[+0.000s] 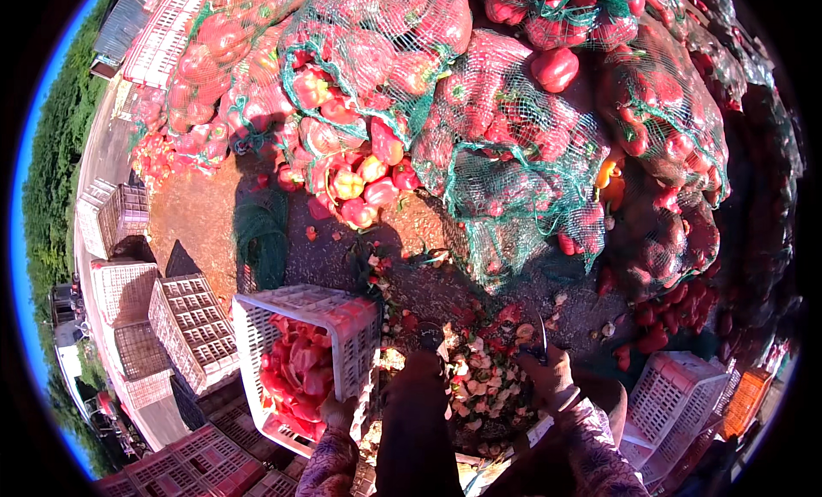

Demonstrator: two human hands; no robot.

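My right hand [550, 374] is closed around a knife [543, 333], its thin curved blade pointing up and away from me. Below and left of it lies a heap of pale pepper cores and green stems [479, 381] on the ground between my legs. My left hand [339, 411] is at the near right side of a white plastic crate [360, 326], beside the cut red pepper pieces [295, 369] inside. Its fingers are dark and small, so their hold is unclear. Whole red peppers [364, 189] spill from an open green mesh bag [377, 69] ahead.
More mesh bags of red peppers [514, 120] are piled across the far side and the right. White crates [195, 326] stand at left, with pinkish crates [193, 463] below them. At right are another white crate [672, 403] and an orange crate [747, 403]. Loose peppers [676, 313] lie nearby.
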